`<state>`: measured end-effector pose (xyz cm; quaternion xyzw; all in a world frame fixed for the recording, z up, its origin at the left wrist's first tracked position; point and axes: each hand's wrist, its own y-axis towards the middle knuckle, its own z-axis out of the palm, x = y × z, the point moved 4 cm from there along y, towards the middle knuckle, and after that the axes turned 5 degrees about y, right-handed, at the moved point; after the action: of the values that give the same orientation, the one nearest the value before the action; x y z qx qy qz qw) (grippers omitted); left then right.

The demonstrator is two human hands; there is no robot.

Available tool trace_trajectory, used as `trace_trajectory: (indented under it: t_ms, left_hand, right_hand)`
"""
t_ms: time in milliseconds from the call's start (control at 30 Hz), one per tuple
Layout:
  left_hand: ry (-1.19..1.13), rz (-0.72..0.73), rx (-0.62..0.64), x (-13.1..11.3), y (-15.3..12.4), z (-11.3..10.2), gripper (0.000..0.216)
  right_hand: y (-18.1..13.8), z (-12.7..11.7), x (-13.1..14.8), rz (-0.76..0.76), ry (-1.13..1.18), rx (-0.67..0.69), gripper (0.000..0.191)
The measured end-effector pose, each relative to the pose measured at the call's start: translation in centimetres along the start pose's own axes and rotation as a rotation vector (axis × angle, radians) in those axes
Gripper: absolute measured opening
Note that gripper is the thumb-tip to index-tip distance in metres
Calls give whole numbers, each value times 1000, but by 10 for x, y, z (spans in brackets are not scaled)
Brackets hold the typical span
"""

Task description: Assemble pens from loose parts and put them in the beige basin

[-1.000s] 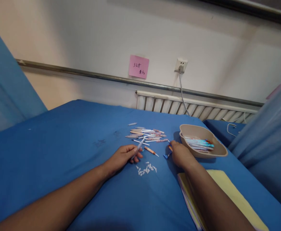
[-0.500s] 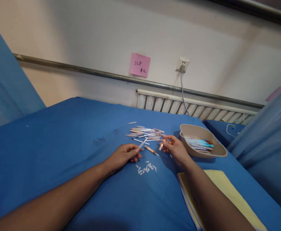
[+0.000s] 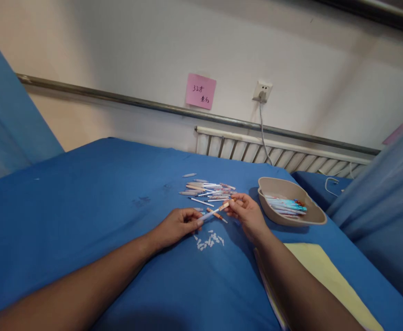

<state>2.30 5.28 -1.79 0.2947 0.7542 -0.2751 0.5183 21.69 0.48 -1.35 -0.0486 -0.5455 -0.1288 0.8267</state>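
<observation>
My left hand [image 3: 184, 225] pinches a pale, whitish pen part [image 3: 208, 214] slanting up to the right. At its upper end, my right hand [image 3: 244, 211] grips an orange-patterned pen barrel [image 3: 224, 206]; the two parts line up end to end, but whether they are joined I cannot tell. Below the held parts, an orange pen piece with a white tip [image 3: 221, 218] lies on the blue cloth, partly covered by them. Behind is a heap of pen barrels and white refills [image 3: 204, 188]. Small white cone-shaped tips [image 3: 210, 241] lie scattered nearer to me.
A beige basin [image 3: 317, 218] at the right holds several pens [image 3: 286, 207]. A yellow folded item [image 3: 325, 271] lies under my right forearm. Blue cloth [image 3: 94, 193] covers the surface. Behind stand a radiator [image 3: 236, 149] and a wall with a metal rail [image 3: 135, 104].
My right hand has moved slightly left and turned the orange barrel into line with the pale part. My left hand has tilted that part lower, toward the right, so their ends meet.
</observation>
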Motion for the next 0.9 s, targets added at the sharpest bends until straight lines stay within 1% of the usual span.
trace_trajectory:
  t_ms: [200,333,467,567,733,833,900]
  left_hand:
    - [21,-5,-18,-3,-1,0,27]
    - [45,3,-53,0,-1,-2,32]
    - [47,35,-62,-1,-2,-3,33]
    - [51,36,-76,-4,-4,-3,31]
    - [86,39,-155,-11,-5,-6,29]
    - [0,31,-200,-10,-4,-8,41]
    - [-61,-4,-194,-7,-3,-8,40]
  right_hand:
    - [-4,12,-3,-34,-29,72,37]
    - [-7,18,-5,-52,-115,129,32]
    - [-9,18,-5,-69,-262,169,25]
    - [-12,17,-5,-79,-421,210,19]
    - [-17,19,-7,-119,-696,287,14]
    - [-17,18,-7,-153,-762,277,15]
    - [-17,17,-7,-161,-782,262,15]
